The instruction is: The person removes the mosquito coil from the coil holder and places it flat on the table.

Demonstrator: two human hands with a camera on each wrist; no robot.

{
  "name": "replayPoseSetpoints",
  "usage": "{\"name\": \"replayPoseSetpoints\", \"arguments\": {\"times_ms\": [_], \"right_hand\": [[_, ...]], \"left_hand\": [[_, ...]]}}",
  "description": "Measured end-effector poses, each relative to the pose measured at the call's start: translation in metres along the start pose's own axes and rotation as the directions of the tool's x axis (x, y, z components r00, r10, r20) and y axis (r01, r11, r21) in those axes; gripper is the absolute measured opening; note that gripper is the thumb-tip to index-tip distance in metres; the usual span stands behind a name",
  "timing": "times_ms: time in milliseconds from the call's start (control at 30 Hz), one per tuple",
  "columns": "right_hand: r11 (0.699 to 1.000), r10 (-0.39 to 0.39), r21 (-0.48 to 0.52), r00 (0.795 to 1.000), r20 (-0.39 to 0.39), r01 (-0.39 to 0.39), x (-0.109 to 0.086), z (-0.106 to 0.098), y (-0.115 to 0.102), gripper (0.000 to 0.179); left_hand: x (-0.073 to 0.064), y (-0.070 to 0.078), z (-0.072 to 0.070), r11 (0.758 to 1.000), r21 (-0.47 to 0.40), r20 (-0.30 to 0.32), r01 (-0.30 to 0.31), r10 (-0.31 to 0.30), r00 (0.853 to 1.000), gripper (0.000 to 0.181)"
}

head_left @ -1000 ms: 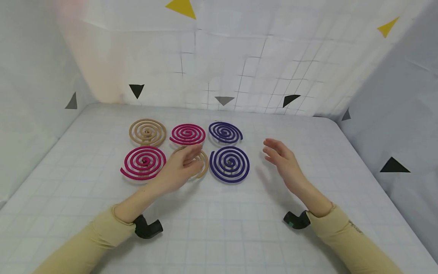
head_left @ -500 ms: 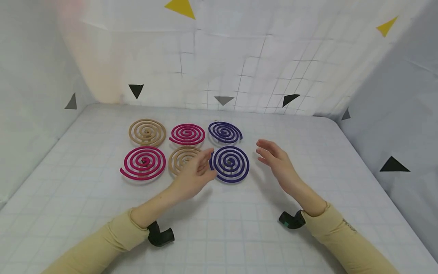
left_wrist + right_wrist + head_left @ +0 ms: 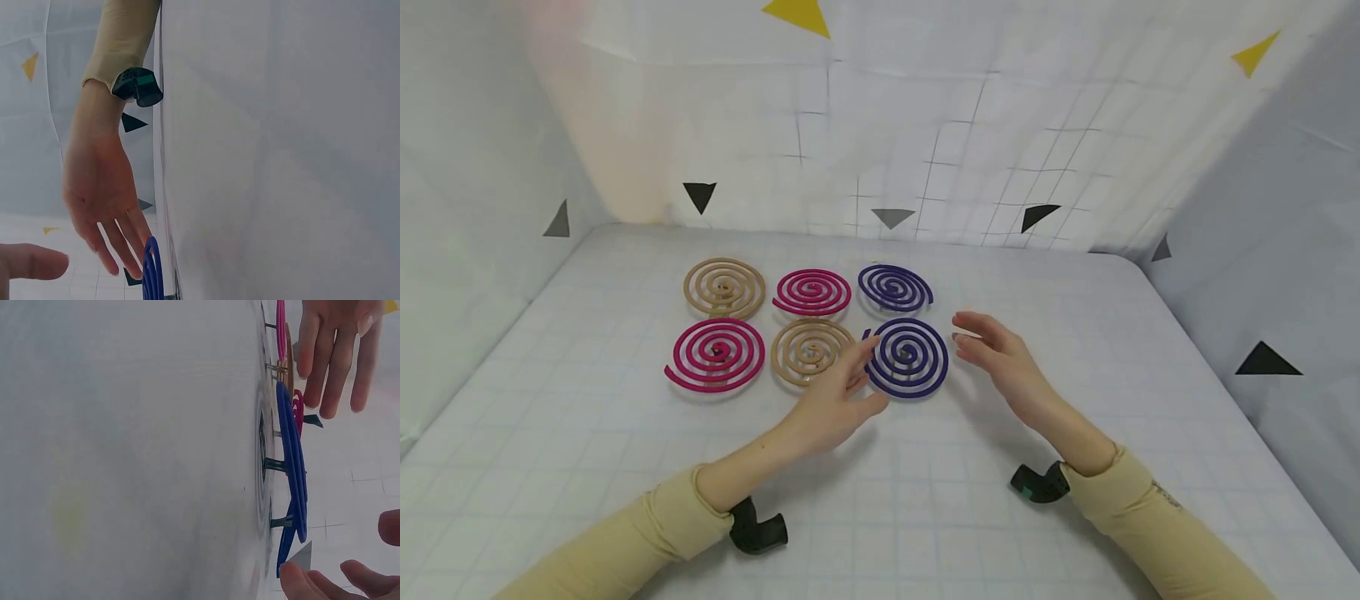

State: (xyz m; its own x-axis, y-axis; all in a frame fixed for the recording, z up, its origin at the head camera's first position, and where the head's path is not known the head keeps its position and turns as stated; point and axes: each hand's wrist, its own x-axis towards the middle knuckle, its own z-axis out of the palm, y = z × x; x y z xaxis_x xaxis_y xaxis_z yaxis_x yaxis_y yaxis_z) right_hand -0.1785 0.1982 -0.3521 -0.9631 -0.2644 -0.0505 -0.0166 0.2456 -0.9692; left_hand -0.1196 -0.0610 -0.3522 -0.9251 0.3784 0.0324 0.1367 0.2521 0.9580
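Nearer blue coil [image 3: 907,355]: round, flat spiral on stand [image 3: 275,464]; left fingers [image 3: 856,358], right fingers [image 3: 982,323] apart.

The left hand [image 3: 830,406] covers the four-o'clock rim of the front tan mosquito coil [image 3: 812,353] and part of the front blue mosquito coil [image 3: 907,354] toward nine. At five o'clock, the right-wrist view crops the right hand [image 3: 1011,367].

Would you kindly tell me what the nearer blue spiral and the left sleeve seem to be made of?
Nearer blue spiral: perhaps plastic or a pressed compound, fairly matt; its strand looks smooth, evenly coloured and holds its coiled shape, so the look leaves it open.
Left sleeve: apparently fabric, with a matt finish, since soft wrinkles cross it.
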Motion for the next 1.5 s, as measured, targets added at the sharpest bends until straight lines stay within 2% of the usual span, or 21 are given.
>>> {"name": "replayPoseSetpoints", "arguments": {"times_ms": [233,533,833,1500], "right_hand": [[1.0,0.013,-0.019,0.999,0.047,-0.013,-0.001,0.002,0.003,0.053],[1.0,0.008,0.022,0.997,0.074,-0.01,-0.001,0.004,0.011,0.051],[0.999,0.017,0.045,0.997,0.069,-0.02,-0.001,0.007,0.016,0.053],[0.994,0.072,0.075,0.996,0.051,-0.075,0.001,0.008,0.017,0.054]], "left_hand": [[-0.004,0.001,0.007,1.0,0.015,0.022,-0.024,0.024,0.999,0.073],[-0.007,0.001,0.009,0.996,0.091,0.013,0.008,-0.009,1.0,0.076],[-0.007,0.001,0.008,0.991,0.124,0.011,0.044,-0.046,0.999,0.077],[-0.01,0.001,0.01,0.983,0.169,0.017,0.067,-0.071,0.997,0.078]]}}
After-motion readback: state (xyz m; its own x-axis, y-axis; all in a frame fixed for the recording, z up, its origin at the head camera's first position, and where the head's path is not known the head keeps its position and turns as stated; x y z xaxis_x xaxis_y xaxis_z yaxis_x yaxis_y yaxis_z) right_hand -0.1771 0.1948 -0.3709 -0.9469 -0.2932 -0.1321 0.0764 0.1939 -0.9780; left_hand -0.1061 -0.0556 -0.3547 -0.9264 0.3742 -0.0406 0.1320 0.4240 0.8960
